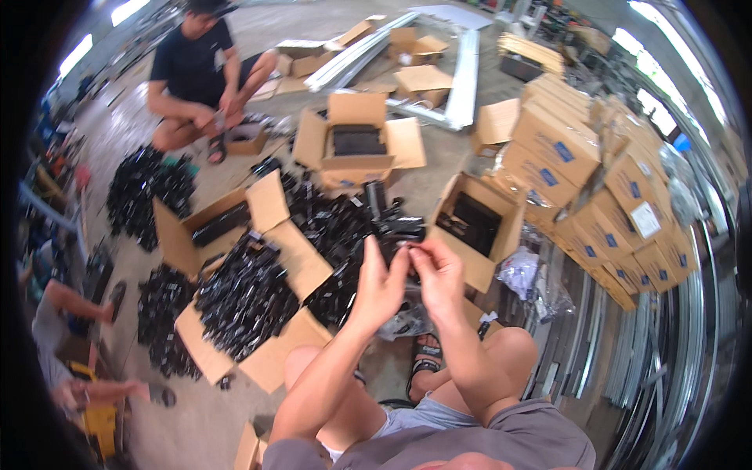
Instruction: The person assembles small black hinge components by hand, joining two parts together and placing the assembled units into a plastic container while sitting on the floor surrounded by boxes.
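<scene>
In front of me, above a heap of black parts, my left hand is closed around a glossy black part that sticks out beyond the fingertips. Close beside it, my right hand pinches at the near end of that part, thumb and fingertips pressed together. Whatever small thing lies between the right fingertips is too hidden to name. Beneath and beyond the hands spreads the heap of loose black parts. An open carton with black parts inside stands just right of my right hand.
More black parts fill an opened carton at left, and another carton stands beyond. A co-worker squats at far left; another person's legs show at the left edge. Stacked cartons and metal profiles line the right.
</scene>
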`<state>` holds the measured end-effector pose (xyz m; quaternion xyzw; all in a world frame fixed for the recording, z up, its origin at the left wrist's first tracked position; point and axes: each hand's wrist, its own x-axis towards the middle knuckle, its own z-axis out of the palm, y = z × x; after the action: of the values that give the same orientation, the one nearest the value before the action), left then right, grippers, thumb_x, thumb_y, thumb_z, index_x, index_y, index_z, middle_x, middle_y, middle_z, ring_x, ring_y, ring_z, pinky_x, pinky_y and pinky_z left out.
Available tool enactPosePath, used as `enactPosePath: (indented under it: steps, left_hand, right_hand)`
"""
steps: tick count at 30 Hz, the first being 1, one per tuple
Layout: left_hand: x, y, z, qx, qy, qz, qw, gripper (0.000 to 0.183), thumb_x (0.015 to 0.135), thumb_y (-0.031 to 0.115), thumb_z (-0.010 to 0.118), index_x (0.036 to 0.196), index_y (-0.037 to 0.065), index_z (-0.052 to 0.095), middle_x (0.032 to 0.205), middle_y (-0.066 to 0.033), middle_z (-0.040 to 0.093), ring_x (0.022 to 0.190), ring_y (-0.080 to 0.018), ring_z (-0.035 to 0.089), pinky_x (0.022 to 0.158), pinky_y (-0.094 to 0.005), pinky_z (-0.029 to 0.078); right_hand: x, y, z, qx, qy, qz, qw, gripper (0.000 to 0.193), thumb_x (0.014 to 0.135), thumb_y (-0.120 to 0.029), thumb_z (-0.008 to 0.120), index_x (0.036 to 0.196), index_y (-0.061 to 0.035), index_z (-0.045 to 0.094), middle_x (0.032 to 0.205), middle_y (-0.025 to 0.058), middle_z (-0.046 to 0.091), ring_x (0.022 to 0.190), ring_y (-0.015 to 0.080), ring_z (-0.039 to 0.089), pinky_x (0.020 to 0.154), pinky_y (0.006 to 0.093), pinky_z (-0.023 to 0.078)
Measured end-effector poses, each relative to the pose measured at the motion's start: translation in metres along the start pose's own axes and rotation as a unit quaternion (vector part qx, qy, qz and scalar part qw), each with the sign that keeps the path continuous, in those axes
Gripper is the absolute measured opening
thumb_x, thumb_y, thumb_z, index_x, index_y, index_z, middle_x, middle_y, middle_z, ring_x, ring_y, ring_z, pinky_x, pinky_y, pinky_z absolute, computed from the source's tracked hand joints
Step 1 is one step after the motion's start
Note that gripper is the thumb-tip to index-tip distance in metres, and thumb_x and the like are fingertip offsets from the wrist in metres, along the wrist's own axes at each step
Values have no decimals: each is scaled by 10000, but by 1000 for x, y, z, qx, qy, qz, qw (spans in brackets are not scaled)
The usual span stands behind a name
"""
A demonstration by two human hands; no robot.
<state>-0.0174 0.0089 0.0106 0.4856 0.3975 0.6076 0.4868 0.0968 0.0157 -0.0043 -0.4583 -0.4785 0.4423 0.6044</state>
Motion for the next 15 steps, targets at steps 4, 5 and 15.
enactPosePath:
  steps: [4, 5, 15]
  left_hand:
    - [-2, 12, 1, -90, -20, -95, 991, 185, 1040, 117, 532, 1206, 38, 514, 1003, -27, 637, 835, -82, 593, 683, -236, 494]
    - [-2, 5, -1, -113, -20, -113, 987, 278, 1051, 244, 530, 1237, 37, 530, 994, -46, 671, 840, -114, 630, 695, -250, 491]
    - [-4, 16, -7, -236, -53, -241, 940, 250, 1062, 310, 481, 1086, 63, 507, 694, 16, 471, 579, -96, 435, 547, -257, 387]
  right_hand:
    - [2, -21, 5, 78, 16, 76, 994, 198, 1019, -147, 593, 1114, 7, 674, 973, 40, 703, 841, 89, 636, 765, 238, 533]
    - [3, -19, 2, 80, 10, 85, 993, 218, 1029, -175, 585, 1116, 4, 672, 970, 37, 701, 832, 85, 631, 754, 237, 530]
    - [-3, -45, -11, 24, -23, 26, 999, 231, 1012, -130, 598, 1176, 7, 688, 1032, 65, 712, 916, 102, 654, 825, 258, 536]
